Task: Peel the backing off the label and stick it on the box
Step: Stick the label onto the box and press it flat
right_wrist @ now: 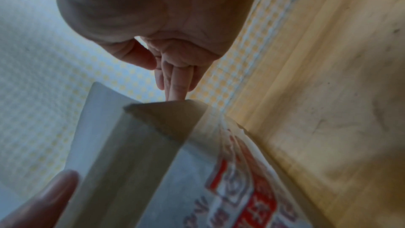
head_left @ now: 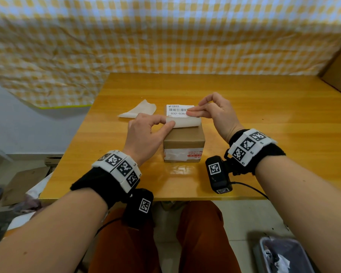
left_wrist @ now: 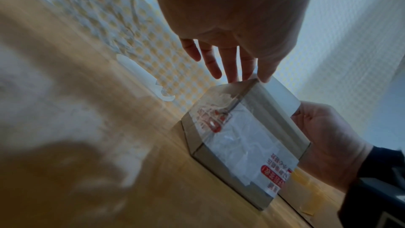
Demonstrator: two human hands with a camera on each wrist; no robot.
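A small cardboard box stands in the middle of the wooden table. A white barcode label lies on the far part of its top. My right hand presses the label's right side with straight fingers. The translucent backing curls up off the label's near part. My left hand pinches the backing's left end between thumb and forefinger. In the left wrist view the backing stands up along the box's top edge. The right wrist view shows it as a pale sheet.
Another loose piece of backing paper lies on the table left of the box. A yellow checked cloth hangs behind. A large carton stands at the far right. A grey bin sits on the floor, lower right.
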